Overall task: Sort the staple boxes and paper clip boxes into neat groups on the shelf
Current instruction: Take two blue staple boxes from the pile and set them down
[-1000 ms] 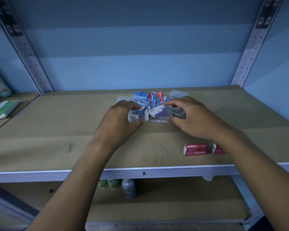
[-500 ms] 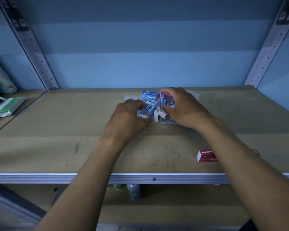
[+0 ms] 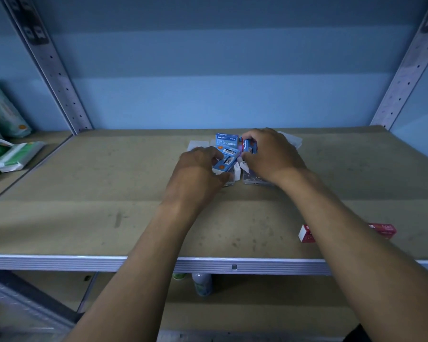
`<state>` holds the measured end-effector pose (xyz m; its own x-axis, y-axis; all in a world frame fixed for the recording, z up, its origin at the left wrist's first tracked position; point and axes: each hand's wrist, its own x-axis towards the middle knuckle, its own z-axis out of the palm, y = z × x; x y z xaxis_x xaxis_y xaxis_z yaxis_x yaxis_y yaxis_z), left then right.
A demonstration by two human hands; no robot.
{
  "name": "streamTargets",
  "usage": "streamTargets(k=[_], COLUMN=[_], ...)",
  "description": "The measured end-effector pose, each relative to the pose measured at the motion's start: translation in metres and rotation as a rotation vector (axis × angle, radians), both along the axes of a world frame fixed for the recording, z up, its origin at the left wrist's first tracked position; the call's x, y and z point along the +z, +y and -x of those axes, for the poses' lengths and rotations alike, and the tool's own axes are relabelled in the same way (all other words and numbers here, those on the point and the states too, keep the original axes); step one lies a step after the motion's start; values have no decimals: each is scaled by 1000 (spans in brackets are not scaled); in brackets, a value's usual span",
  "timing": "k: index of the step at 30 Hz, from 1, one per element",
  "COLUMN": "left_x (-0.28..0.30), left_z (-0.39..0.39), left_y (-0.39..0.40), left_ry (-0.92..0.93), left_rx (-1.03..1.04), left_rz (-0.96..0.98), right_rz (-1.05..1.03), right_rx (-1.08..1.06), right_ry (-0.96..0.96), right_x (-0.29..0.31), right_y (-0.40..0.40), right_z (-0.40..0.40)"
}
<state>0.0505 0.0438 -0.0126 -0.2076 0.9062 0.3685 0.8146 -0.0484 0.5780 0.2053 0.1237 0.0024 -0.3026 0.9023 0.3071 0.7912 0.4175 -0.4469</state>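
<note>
Far left, green-and-white packets [image 3: 15,155] lie on the neighbouring bay past the perforated grey metal upright [image 3: 59,77]; the tan fibreboard shelf [image 3: 97,193] runs bare from there to the pile at mid-depth centre, with open board forward to its grey metal front lip [image 3: 59,262]. The mixed pile of blue staple boxes [image 3: 226,141], white boxes and clear plastic clip boxes sits jumbled; two red staple boxes [image 3: 307,234] lie near the front right, partly under the forearm. Left hand [image 3: 198,169], knuckles up, curls its fingers around a tilted blue barcode-faced staple box [image 3: 226,160]; right hand [image 3: 272,154] pinches an upright red-and-blue staple box [image 3: 248,146].
</note>
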Motion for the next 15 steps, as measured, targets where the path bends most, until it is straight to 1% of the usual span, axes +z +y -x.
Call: streamTargets(k=[4,9,15], left_x=[0,3,7], left_z=[0,2,0], left_y=[-1,-2,-4], left_ry=[-45,-39,-40], left_rx=[22,38,46], left_rz=[-15,-12,-1], right_rz=[-14,28,34], right_rx=[-55,-25,-25], right_ry=[8,109,126], right_x=[1,1,-1], right_y=[0,1,4], right_z=[3,1,1])
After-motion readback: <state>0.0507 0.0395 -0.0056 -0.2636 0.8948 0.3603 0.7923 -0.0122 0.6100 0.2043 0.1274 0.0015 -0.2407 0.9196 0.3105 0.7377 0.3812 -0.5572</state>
